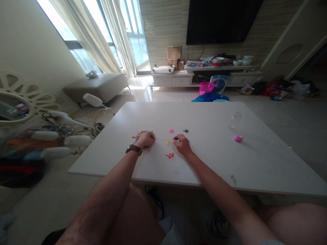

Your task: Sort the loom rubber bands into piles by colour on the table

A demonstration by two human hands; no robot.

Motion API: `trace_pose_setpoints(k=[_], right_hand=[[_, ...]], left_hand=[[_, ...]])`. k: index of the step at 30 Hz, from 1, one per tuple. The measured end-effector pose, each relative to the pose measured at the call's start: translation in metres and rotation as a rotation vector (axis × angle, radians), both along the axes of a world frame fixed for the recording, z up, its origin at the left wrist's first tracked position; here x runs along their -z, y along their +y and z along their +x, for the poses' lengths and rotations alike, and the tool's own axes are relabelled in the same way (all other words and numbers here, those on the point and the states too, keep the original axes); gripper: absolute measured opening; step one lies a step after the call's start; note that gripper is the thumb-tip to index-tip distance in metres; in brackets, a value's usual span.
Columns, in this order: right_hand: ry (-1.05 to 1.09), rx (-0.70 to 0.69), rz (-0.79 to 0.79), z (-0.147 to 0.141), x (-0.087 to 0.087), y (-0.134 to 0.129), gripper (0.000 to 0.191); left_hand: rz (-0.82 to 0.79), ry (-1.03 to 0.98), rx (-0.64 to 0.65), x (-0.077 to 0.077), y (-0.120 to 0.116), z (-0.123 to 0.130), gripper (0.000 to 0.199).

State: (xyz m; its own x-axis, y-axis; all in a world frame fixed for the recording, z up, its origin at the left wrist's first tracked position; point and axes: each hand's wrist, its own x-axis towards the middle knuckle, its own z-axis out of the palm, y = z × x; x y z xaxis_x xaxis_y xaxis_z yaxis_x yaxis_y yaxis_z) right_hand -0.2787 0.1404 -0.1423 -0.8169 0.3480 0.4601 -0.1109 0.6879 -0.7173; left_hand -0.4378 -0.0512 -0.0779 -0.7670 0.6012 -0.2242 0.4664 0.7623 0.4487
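My left hand [146, 139], with a watch on the wrist, rests at a mixed pile of small colorful pieces [140, 135]; its fingers are bent together, and what they hold is too small to make out. My right hand [182, 144] is beside a small yellow group [168, 141], thumb and fingertips pinched together, their contents unclear. Around it on the white table [153, 115] lie a pink group [171, 130], a black group [186, 130] and a red group [170, 155]. A bit of blue [188, 141] shows just behind my right hand, mostly hidden.
A clear container [236, 119] lies toward the table's right side, near a pink object [238, 139]. A small transparent item [233, 179] lies by the front edge. Beyond the table stand a pink basket [206, 88] and a low cabinet [171, 80]; lamp shades crowd the left.
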Motion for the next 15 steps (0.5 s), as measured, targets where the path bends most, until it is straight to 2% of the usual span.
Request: trace_pose_setpoints(k=[7,15], right_hand=[[0.005,-0.001,-0.012,0.0,-0.001,-0.001,0.011],[-0.004,-0.019,-0.01,-0.001,0.001,-0.001,0.01]], left_hand=[[0.044,0.027,-0.039,-0.013,0.003,0.003,0.011],[0.093,0.047,-0.05,-0.009,-0.001,0.003,0.012]])
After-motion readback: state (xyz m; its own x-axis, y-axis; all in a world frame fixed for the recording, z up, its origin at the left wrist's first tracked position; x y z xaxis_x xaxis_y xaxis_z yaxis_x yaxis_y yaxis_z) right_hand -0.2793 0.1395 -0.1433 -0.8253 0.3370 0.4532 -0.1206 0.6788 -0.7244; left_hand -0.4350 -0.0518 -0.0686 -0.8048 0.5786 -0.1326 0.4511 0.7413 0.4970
